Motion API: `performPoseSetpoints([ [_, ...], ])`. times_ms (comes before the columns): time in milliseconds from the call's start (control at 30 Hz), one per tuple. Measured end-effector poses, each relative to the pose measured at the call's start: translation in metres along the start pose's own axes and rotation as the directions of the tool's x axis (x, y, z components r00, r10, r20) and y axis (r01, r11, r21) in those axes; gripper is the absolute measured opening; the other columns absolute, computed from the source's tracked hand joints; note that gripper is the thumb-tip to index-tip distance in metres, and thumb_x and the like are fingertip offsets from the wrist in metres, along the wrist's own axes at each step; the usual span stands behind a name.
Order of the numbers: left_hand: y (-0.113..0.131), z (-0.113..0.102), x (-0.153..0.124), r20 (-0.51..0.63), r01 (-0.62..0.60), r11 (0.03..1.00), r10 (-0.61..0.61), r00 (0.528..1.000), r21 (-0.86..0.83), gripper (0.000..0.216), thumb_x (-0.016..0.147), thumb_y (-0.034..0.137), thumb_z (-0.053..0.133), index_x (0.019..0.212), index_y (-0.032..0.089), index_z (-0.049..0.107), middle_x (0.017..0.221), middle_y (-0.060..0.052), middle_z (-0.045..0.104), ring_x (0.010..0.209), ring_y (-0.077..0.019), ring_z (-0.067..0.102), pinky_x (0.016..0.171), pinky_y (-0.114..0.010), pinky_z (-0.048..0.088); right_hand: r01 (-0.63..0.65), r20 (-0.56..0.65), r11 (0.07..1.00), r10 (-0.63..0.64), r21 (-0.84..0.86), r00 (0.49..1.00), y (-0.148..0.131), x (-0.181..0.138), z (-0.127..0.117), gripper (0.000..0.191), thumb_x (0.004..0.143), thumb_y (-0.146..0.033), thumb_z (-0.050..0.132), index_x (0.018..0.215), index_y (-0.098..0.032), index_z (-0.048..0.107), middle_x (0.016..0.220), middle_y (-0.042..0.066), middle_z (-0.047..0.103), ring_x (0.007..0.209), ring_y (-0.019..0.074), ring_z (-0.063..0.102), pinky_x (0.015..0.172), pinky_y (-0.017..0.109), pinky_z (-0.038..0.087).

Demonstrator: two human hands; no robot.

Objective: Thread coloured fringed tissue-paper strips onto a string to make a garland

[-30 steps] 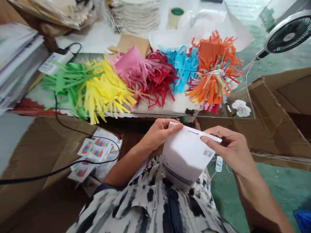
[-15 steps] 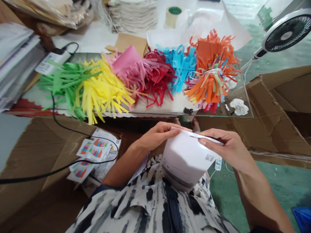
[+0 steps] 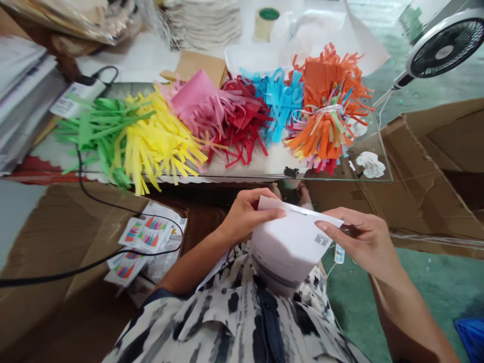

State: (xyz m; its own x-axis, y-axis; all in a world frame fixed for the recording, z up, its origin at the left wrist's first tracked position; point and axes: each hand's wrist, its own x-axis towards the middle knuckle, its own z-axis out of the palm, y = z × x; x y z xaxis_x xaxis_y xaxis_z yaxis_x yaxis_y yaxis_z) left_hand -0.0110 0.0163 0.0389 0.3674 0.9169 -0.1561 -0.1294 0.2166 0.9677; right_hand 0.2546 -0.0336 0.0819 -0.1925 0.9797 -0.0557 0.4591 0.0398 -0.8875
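Both hands hold a white folded paper pouch (image 3: 287, 247) above my lap. My left hand (image 3: 245, 214) pinches its top left edge, thumb on the front. At the top right edge my right hand (image 3: 359, 237) grips it with thumb and fingers closed. The pouch has a small grey square mark near its right edge and a grey band low down. Just beyond my hands, piles of fringed paper lie on a glass tabletop (image 3: 374, 151): green (image 3: 94, 131), yellow (image 3: 159, 141), pink (image 3: 200, 101), red (image 3: 245, 126), blue (image 3: 280, 101) and orange (image 3: 325, 106).
A black cable (image 3: 83, 262) crosses brown cardboard (image 3: 56, 242) at left, over printed colour cards (image 3: 147, 234). An open cardboard box (image 3: 434, 166) stands at right, a white fan (image 3: 442, 50) behind it. A tape roll (image 3: 266, 20) and stacked papers (image 3: 22, 96) are farther off.
The pouch's top edge has tipped slightly toward me and sunk a little. My right thumb has slid along the top right corner. Both hands keep their grip.
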Motion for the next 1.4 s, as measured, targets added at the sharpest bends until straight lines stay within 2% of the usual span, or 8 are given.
performPoseSetpoints([
  [100,0.022,0.007,-0.013,0.073,-0.289,0.953,0.283,0.956,0.091,0.015,0.083,0.028,0.088,0.086,0.015,0.080,0.088,-0.007,0.079,0.077,-0.0155,0.071,0.066,-0.024,0.054,0.199,0.142,0.978,-0.189,-0.055,0.972,-0.026,0.002,-0.012,0.017,0.092,-0.022,0.078,0.108,-0.028,0.078,0.095,0.000,0.076,0.080,0.0148,0.070,0.070,0.026,0.055],
  [233,0.053,0.012,-0.024,0.243,-0.720,0.647,0.677,0.694,0.253,0.006,0.093,0.020,0.078,0.098,0.018,0.080,0.095,-0.009,0.081,0.086,-0.0171,0.075,0.081,-0.030,0.063,0.498,0.074,0.832,-0.496,-0.246,0.865,-0.052,0.002,-0.013,0.030,0.090,-0.008,0.073,0.116,-0.024,0.075,0.099,0.004,0.075,0.090,0.0169,0.067,0.078,0.031,0.056],
  [367,0.064,0.017,-0.029,0.403,-0.842,0.344,0.760,0.510,0.416,0.006,0.088,0.012,0.081,0.089,0.015,0.077,0.091,-0.008,0.082,0.087,-0.0166,0.077,0.082,-0.025,0.066,0.598,-0.019,0.696,-0.657,-0.397,0.753,-0.055,-0.007,-0.004,0.030,0.088,-0.003,0.070,0.110,-0.023,0.074,0.095,0.004,0.072,0.087,0.0185,0.065,0.083,0.039,0.056],
  [500,0.054,0.022,-0.032,0.430,-0.856,0.236,0.784,0.448,0.461,0.016,0.086,0.012,0.082,0.077,0.022,0.073,0.086,-0.002,0.081,0.078,-0.0146,0.077,0.076,-0.022,0.067,0.529,-0.030,0.693,-0.620,-0.489,0.784,-0.049,-0.017,0.001,0.026,0.087,-0.008,0.071,0.101,-0.030,0.071,0.089,0.000,0.073,0.081,0.0187,0.066,0.101,0.053,0.053],
  [800,0.049,0.024,-0.033,0.450,-0.667,0.656,0.505,0.736,0.354,0.014,0.087,0.020,0.078,0.080,0.032,0.079,0.088,-0.002,0.079,0.080,-0.0204,0.078,0.076,-0.031,0.068,0.445,0.004,0.747,-0.509,-0.493,0.861,-0.047,-0.024,0.003,0.020,0.086,-0.012,0.070,0.094,-0.029,0.064,0.082,-0.003,0.068,0.076,0.0176,0.066,0.112,0.055,0.046],
  [1133,0.037,0.021,-0.027,0.459,-0.740,0.599,0.588,0.665,0.306,0.014,0.093,0.015,0.071,0.100,0.023,0.080,0.095,-0.007,0.081,0.089,-0.0185,0.075,0.083,-0.029,0.060,0.399,0.206,0.863,-0.348,-0.310,0.914,-0.048,-0.016,-0.003,0.011,0.094,-0.018,0.067,0.091,-0.025,0.059,0.089,-0.001,0.067,0.089,0.0178,0.063,0.110,0.047,0.046],
  [1267,0.035,0.017,-0.018,0.401,-0.408,0.877,0.288,0.869,0.254,0.009,0.094,0.023,0.074,0.101,0.019,0.079,0.097,-0.007,0.080,0.088,-0.0169,0.074,0.081,-0.026,0.056,0.159,0.411,0.975,-0.083,-0.155,0.908,-0.040,-0.003,-0.007,0.015,0.098,-0.031,0.068,0.089,-0.023,0.058,0.090,0.000,0.068,0.084,0.0166,0.064,0.078,0.031,0.052],
  [1400,0.032,0.014,-0.009,0.243,-0.099,0.976,0.050,0.969,0.194,0.023,0.086,0.032,0.084,0.104,0.017,0.079,0.100,-0.006,0.080,0.089,-0.0186,0.073,0.079,-0.025,0.053,0.045,0.205,0.995,-0.027,-0.087,0.978,-0.027,0.002,0.000,0.015,0.099,-0.037,0.069,0.101,-0.025,0.061,0.117,0.005,0.073,0.103,0.0203,0.070,0.087,0.033,0.056],
])
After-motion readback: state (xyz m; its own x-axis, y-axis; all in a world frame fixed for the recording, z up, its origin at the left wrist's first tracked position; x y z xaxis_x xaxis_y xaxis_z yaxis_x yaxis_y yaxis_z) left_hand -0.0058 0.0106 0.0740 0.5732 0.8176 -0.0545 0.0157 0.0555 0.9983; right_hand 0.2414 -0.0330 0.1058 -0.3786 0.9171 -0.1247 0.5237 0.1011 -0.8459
